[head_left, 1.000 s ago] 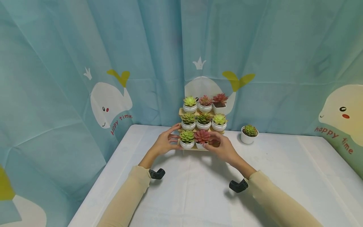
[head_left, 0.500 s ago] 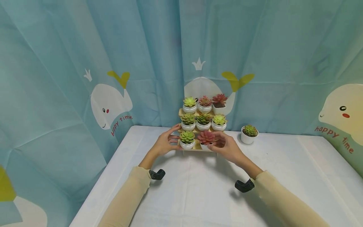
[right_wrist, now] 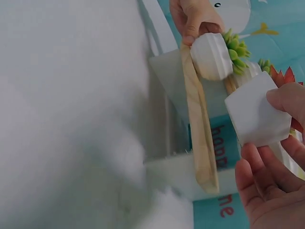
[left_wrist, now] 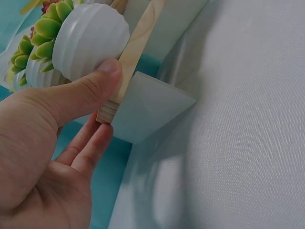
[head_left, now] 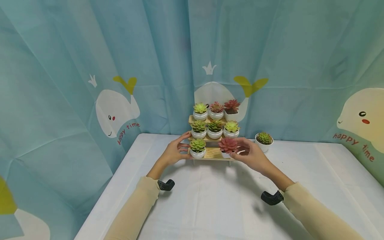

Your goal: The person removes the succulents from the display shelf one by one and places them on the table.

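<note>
A three-tier wooden plant stand [head_left: 213,152] holds small potted succulents. My left hand [head_left: 174,151] pinches the left end of its lowest board [left_wrist: 125,71], thumb on top beside a green succulent in a ribbed white pot [left_wrist: 90,40], fingertips at the underside. My right hand [head_left: 250,155] holds a red succulent [head_left: 228,145] in a square white pot [right_wrist: 259,109] between thumb and fingers, at the right end of the lowest board. In the right wrist view, that pot overlaps the tier behind it, and its plant is mostly hidden.
The middle tier carries three green succulents [head_left: 214,128]; the top tier has one green and two reddish ones [head_left: 216,110]. Another green succulent in a round white pot [head_left: 264,140] stands on the white table [head_left: 210,200], right of the stand. A whale-print curtain [head_left: 150,66] hangs behind.
My right hand has moved to the right with the red succulent, from beside the green one to the lowest board's right end. My left hand keeps its place on the stand.
</note>
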Tool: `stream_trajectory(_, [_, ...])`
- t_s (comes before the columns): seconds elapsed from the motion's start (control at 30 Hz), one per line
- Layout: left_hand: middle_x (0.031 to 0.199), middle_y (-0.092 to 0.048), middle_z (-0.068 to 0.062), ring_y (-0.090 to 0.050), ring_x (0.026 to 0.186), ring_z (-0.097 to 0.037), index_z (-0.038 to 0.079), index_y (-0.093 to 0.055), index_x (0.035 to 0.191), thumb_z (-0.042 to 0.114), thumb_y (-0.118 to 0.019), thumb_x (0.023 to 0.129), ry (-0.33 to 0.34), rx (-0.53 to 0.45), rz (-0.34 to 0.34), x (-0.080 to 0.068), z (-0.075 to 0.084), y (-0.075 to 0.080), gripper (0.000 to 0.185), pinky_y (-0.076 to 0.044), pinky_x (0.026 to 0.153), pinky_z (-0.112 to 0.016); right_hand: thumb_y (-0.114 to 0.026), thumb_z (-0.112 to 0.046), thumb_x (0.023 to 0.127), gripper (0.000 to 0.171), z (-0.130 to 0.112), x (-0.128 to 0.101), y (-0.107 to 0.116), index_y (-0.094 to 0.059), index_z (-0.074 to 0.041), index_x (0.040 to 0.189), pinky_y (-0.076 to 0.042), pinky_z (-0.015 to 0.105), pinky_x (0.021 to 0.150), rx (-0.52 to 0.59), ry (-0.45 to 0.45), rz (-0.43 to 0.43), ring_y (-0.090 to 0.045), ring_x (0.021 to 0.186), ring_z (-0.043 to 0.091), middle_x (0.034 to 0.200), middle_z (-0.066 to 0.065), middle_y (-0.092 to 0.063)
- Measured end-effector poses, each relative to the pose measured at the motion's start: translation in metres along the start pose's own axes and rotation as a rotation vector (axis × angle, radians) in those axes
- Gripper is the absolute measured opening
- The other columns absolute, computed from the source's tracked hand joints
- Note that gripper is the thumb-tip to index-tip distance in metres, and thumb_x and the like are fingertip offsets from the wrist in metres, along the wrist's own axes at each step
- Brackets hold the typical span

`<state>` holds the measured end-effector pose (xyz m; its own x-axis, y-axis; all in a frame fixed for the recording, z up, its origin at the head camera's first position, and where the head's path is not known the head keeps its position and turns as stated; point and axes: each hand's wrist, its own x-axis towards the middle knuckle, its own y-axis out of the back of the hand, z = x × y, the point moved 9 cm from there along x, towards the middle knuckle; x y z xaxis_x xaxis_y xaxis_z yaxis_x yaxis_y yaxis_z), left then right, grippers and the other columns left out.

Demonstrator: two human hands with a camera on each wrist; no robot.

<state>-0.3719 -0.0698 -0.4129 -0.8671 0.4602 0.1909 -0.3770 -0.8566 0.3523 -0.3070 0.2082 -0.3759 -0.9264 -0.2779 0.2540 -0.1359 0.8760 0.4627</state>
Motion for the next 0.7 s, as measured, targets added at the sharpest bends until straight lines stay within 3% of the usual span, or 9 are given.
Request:
stream_trajectory(0.3, [0.167,-0.031,-0.002,-0.059,0.126,-0.036,0.011,-0.04,0.159,-0.01,-0.086,0.077,-0.016,-0.01,-0.003,0.0,-0.001,0.0,0.096,-0.054,0.104,-0.048,-0.081,-0.02,0.092,0.054,0.001,-0.016,0.028,-0.058,-0.006,0.139,-0.06,0.025,0.084,-0.053,-0.04,0.016,-0.068,0.106,0.026,0.124,0.013,-0.065])
stream_trajectory(0.7, [0.165,-0.035,0.002,-0.061,0.125,-0.031,0.016,-0.042,0.158,-0.009,-0.087,0.076,0.006,-0.015,0.008,0.001,-0.001,0.0,0.096,-0.055,0.104,-0.043,-0.08,-0.023,0.093,0.058,0.01,-0.037,0.081,-0.054,-0.004,0.142,-0.057,0.015,0.084,-0.109,-0.087,0.078,-0.065,0.104,0.002,0.129,0.012,-0.063])
